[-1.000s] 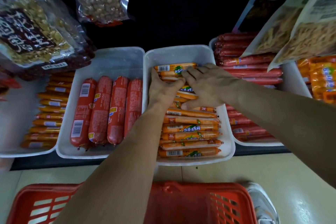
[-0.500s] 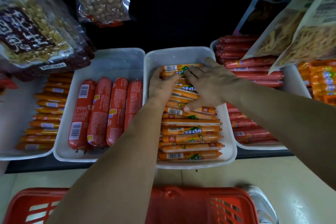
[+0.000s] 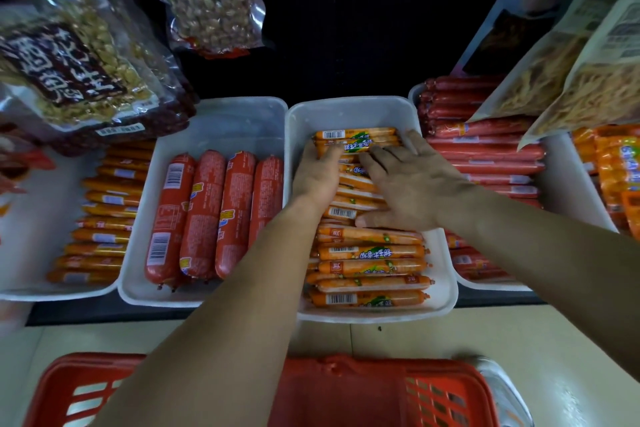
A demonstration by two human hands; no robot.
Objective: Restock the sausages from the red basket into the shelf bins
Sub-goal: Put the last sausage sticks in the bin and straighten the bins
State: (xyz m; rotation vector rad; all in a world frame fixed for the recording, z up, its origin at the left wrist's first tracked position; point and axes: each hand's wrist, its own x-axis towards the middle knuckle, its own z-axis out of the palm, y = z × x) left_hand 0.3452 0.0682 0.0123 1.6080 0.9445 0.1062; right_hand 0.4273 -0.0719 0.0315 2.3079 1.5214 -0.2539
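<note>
Here, both the left hand (image 3: 317, 180) and right hand (image 3: 415, 187) lie flat, fingers outstretched, grasping nothing, on the sausages (image 3: 370, 267) at the 12 o'clock end of the bin (image 3: 448, 300). Best to press evenly, squaring rows 9-to-3 o'clock so none rides up; the basket (image 3: 346, 392) sits at 6 o'clock.

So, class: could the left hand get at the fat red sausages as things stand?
Probably yes: the left hand rests on orange sausages in the next bin, and the fat red sausages lie uncovered, only bin walls between.
</note>
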